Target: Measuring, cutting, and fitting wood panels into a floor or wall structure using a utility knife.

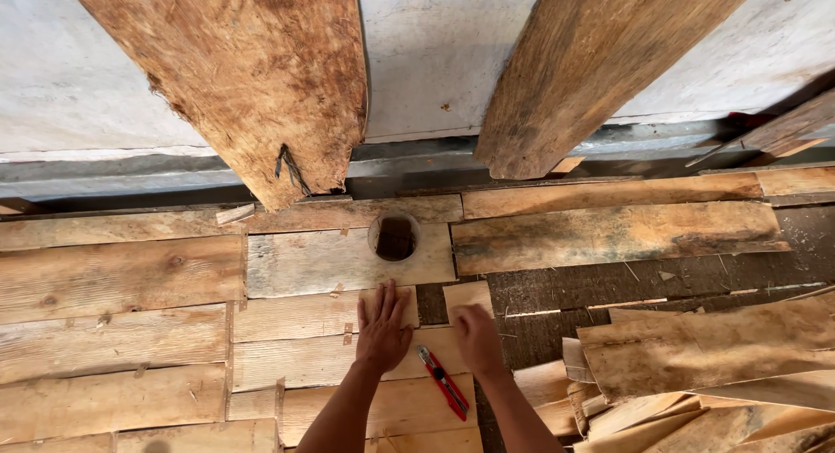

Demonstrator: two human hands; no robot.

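Seen from above, a person is laying thin wood veneer sheets edge to edge over a dark surface. The left hand [383, 329] lies flat, fingers spread, on a pale veneer sheet [326, 316]. The right hand [477, 336] has its fingers curled onto a small veneer piece [467, 296] just beside it. A red utility knife [443, 382] rests between the wrists. The left side looks covered; dark gaps [565, 288] and a loose veneer pile [696, 375] remain on the right.

pale veneer sheet [326, 318] – flat on boards | small veneer piece [467, 296] – beside it
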